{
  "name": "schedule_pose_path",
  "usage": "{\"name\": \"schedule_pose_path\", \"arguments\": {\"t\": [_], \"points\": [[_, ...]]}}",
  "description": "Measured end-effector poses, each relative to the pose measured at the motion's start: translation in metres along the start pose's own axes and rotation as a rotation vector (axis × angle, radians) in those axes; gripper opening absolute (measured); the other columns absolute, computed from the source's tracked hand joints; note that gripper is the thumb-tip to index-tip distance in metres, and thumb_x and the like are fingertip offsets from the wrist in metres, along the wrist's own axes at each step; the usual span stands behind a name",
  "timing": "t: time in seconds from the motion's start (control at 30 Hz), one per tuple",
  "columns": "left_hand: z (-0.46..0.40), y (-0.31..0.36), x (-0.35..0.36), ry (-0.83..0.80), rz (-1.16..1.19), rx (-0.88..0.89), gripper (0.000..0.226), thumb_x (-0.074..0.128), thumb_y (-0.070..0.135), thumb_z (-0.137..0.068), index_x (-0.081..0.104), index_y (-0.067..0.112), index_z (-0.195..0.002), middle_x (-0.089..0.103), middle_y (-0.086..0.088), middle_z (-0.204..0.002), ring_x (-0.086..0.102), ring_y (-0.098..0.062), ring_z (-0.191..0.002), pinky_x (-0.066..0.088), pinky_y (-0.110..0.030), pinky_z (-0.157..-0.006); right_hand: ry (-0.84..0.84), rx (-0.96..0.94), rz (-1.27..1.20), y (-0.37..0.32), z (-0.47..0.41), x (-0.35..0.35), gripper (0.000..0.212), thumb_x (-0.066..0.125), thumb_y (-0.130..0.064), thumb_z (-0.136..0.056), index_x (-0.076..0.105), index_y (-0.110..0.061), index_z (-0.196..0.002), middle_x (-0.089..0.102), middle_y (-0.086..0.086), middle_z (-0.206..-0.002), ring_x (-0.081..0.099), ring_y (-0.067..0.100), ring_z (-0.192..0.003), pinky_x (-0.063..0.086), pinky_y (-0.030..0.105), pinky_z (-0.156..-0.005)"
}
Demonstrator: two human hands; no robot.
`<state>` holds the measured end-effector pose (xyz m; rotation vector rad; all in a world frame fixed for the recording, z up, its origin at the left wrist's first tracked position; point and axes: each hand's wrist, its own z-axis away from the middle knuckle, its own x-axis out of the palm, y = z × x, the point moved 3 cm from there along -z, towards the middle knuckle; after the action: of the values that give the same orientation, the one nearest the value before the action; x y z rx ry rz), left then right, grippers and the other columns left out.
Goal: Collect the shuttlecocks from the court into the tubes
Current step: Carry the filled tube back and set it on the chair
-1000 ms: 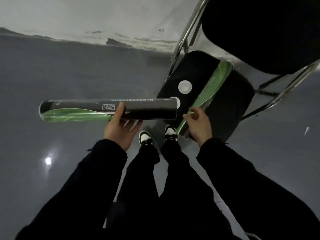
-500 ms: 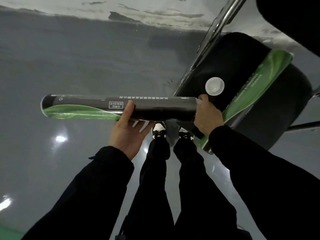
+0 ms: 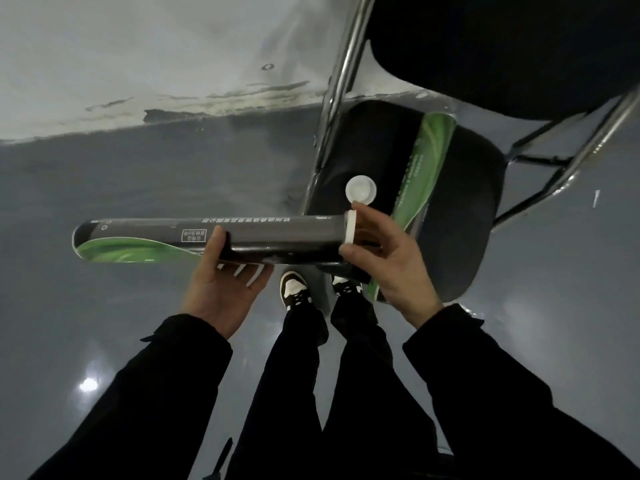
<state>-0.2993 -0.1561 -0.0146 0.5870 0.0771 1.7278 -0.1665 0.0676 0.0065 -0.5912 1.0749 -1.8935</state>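
Note:
A black and green shuttlecock tube (image 3: 263,237) lies level in front of me, gripped from below by my left hand (image 3: 221,282) near its middle. At the tube's right end my right hand (image 3: 388,258) pinches a white plastic cap (image 3: 349,226) between thumb and fingers, the cap edge-on against the tube's mouth. A second black and green tube (image 3: 422,174) lies along the black seat of a chair (image 3: 478,209). Another white cap (image 3: 361,190) rests on the seat beside it. No shuttlecock is visible.
The chair has chrome legs (image 3: 341,81) and a black backrest (image 3: 502,46) at the upper right. My two shoes (image 3: 294,289) stand on the glossy grey floor (image 3: 121,174) just in front of the seat. A pale, scuffed strip (image 3: 138,64) runs behind the floor.
My right hand left the tube on the seat, came to the held tube's right end and now holds a white cap there. The left hand keeps the tube level.

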Motion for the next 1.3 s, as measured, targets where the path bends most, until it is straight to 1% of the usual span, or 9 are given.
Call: {"name": "schedule_pose_path", "arguments": {"t": [0.23, 0.37, 0.53, 0.7, 0.83, 0.9, 1.07, 1.2, 1.3], "points": [[0.0, 0.0, 0.035, -0.075, -0.081, -0.026, 0.025, 0.072, 0.044, -0.095, 0.085, 0.025, -0.085, 0.08, -0.001, -0.101, 0.079, -0.023, -0.1, 0.064, -0.043, -0.082, 0.063, 0.008, 0.012, -0.01, 0.019, -0.027, 0.066, 0.086, -0.042, -0.074, 0.062, -0.04, -0.135, 0.069, -0.02, -0.125, 0.068, 0.008, -0.115, 0.058, 0.033, -0.097], [-0.001, -0.008, 0.051, -0.097, -0.107, -0.045, 0.024, 0.073, 0.043, -0.094, 0.086, 0.024, -0.086, 0.08, -0.002, -0.102, 0.078, -0.025, -0.101, 0.063, -0.045, -0.083, 0.071, 0.009, 0.007, -0.009, 0.024, -0.047, 0.066, 0.088, -0.046, -0.071, 0.064, -0.042, -0.132, 0.069, -0.018, -0.125, 0.068, 0.012, -0.114, 0.059, 0.039, -0.096], [-0.004, -0.024, 0.068, -0.099, -0.14, -0.077, 0.022, 0.082, 0.042, -0.083, 0.086, 0.021, -0.088, 0.08, -0.005, -0.106, 0.078, -0.027, -0.103, 0.063, -0.047, -0.086, 0.083, -0.008, 0.076, -0.008, 0.025, -0.071, 0.074, 0.085, -0.065, -0.063, 0.065, -0.044, -0.13, 0.068, -0.023, -0.122, 0.071, 0.008, -0.099, 0.057, 0.022, -0.082], [-0.004, -0.043, 0.085, -0.063, -0.11, -0.093, 0.035, 0.084, 0.038, -0.085, 0.078, 0.012, -0.109, 0.079, -0.012, -0.114, 0.075, -0.033, -0.111, 0.063, -0.05, -0.087, 0.125, -0.079, 0.075, -0.007, 0.025, -0.09, 0.06, 0.083, -0.047, -0.076, 0.061, -0.048, -0.132, 0.067, -0.025, -0.12, 0.071, 0.008, -0.094, 0.053, 0.016, -0.084], [-0.006, -0.053, 0.103, -0.073, -0.094, -0.079, 0.048, 0.082, 0.038, -0.09, 0.067, 0.009, -0.125, 0.077, -0.015, -0.123, 0.073, -0.035, -0.116, 0.062, -0.049, -0.089, 0.222, -0.034, 0.065, -0.004, 0.03, -0.091, 0.053, 0.063, -0.054, -0.09, 0.049, -0.056, -0.141, 0.067, -0.019, -0.112, 0.063, 0.005, -0.104, 0.047, 0.01, -0.094], [-0.006, -0.059, 0.113, -0.095, -0.097, -0.08, 0.052, 0.085, 0.038, -0.088, 0.066, 0.008, -0.126, 0.077, -0.017, -0.122, 0.073, -0.036, -0.117, 0.061, -0.049, -0.093, 0.247, -0.052, 0.102, -0.002, 0.032, -0.085, 0.049, 0.049, -0.045, -0.105, 0.035, -0.046, -0.152, 0.061, -0.026, -0.126, 0.054, -0.003, -0.121, 0.039, 0.009, -0.104], [-0.005, -0.071, 0.13, -0.122, -0.079, -0.102, 0.057, 0.086, 0.035, -0.087, 0.061, 0.007, -0.13, 0.076, -0.021, -0.122, 0.073, -0.038, -0.117, 0.061, -0.05, -0.093, 0.33, -0.009, -0.02, 0.003, 0.036, -0.076, 0.055, 0.035, -0.04, -0.109, 0.027, -0.025, -0.162, 0.036, -0.003, -0.165, 0.031, 0.009, -0.152, 0.027, 0.04, -0.126], [-0.002, -0.076, 0.128, -0.107, -0.082, -0.108, 0.057, 0.083, 0.036, -0.089, 0.058, 0.007, -0.132, 0.077, -0.02, -0.12, 0.074, -0.037, -0.114, 0.061, -0.05, -0.094, 0.424, 0.013, -0.004, 0.001, 0.038, -0.078, 0.046, 0.039, -0.037, -0.11, 0.045, -0.026, -0.154, 0.037, -0.015, -0.161, 0.034, 0.001, -0.147, 0.03, 0.031, -0.122], [0.001, -0.081, 0.124, -0.095, -0.1, -0.114, 0.06, 0.082, 0.035, -0.089, 0.057, 0.007, -0.135, 0.077, -0.019, -0.121, 0.073, -0.038, -0.116, 0.06, -0.053, -0.098, 0.586, -0.001, 0.021, -0.001, 0.04, -0.076, 0.026, 0.049, -0.029, -0.103, 0.067, -0.029, -0.122, 0.057, -0.016, -0.129, 0.056, 0.004, -0.122, 0.049, 0.034, -0.108]]}}
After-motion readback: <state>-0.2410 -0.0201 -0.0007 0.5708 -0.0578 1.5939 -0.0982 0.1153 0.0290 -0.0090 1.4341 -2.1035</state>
